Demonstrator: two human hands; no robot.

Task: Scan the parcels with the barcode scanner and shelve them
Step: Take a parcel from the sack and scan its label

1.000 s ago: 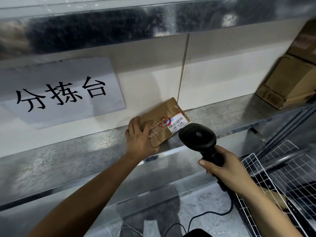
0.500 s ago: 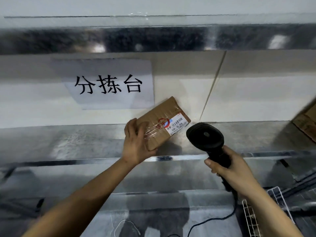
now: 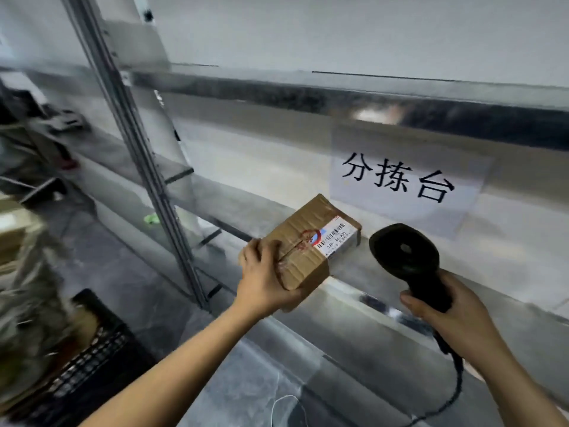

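Head view: the left hand [image 3: 264, 278] grips the near end of a small taped parcel [image 3: 303, 241], fingers curled over its top and thumb underneath. The box is held up in the air, tilted, at about the height of the shelf [image 3: 385, 272] and in front of its front edge. Its label [image 3: 334, 238] faces up and toward the scanner [image 3: 403, 257]. The right hand [image 3: 452, 315] is wrapped round the scanner's handle, the head just beside the parcel's right end — close, not touching.

This looks like the scanning step, or the moment right after it; no beam shows on the label, so I cannot tell which. Next the parcel needs a place on a shelf, which calls for carrying it clear of the scanner's head and setting it down flat.

Edges to mind: the shelf's metal front lip just under the box, the upper shelf's edge above, and the upright post [image 3: 144, 167] to the left. Left of the post the floor is crowded — a dark crate [image 3: 101, 343] and blurred boxes. The scanner's cable [image 3: 455, 383] trails down at the right.
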